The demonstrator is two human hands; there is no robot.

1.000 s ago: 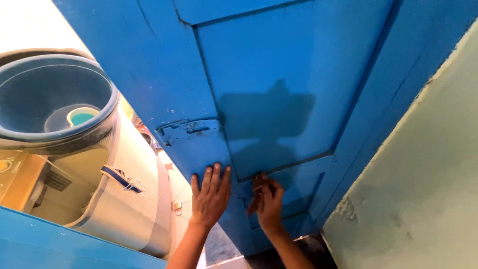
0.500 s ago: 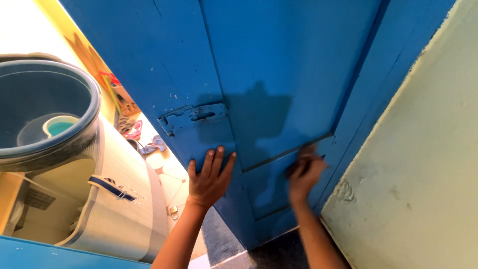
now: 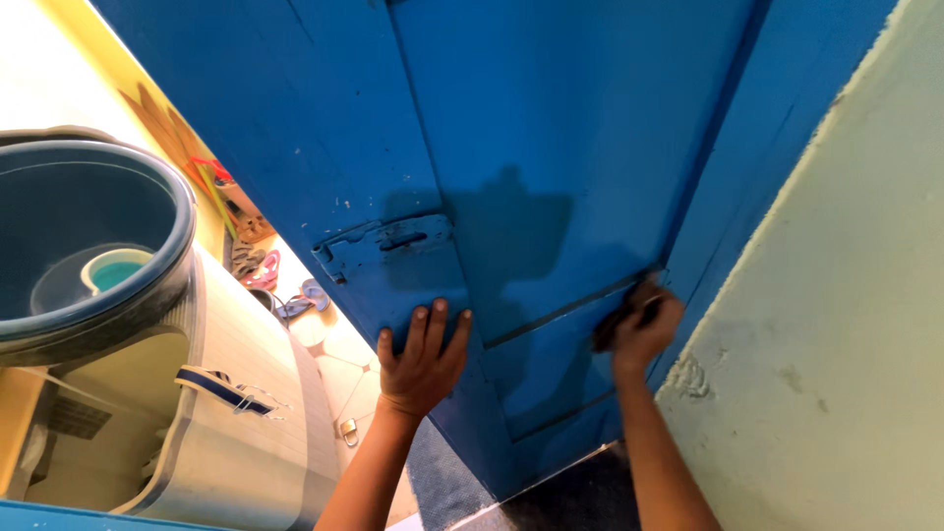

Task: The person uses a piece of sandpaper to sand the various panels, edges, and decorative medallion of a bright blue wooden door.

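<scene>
A blue wooden door (image 3: 551, 147) fills the middle of the view, with a metal latch plate (image 3: 388, 246) near its left edge. My left hand (image 3: 423, 359) lies flat against the door just below the latch, fingers spread, holding nothing. My right hand (image 3: 644, 329) presses a small dark cloth (image 3: 615, 324) against the ledge between two door panels, close to the right frame. Most of the cloth is hidden in my fingers.
A pale green wall (image 3: 846, 344) stands at the right. At the left, a large dark tub (image 3: 147, 197) with a small teal cup (image 3: 113, 267) inside sits on a cream appliance (image 3: 236, 413). Sandals (image 3: 285, 295) lie on the floor beyond the door.
My right hand has slid with the cloth to the right along the panel ledge, up to the door's frame. My left hand stays pressed below the latch.
</scene>
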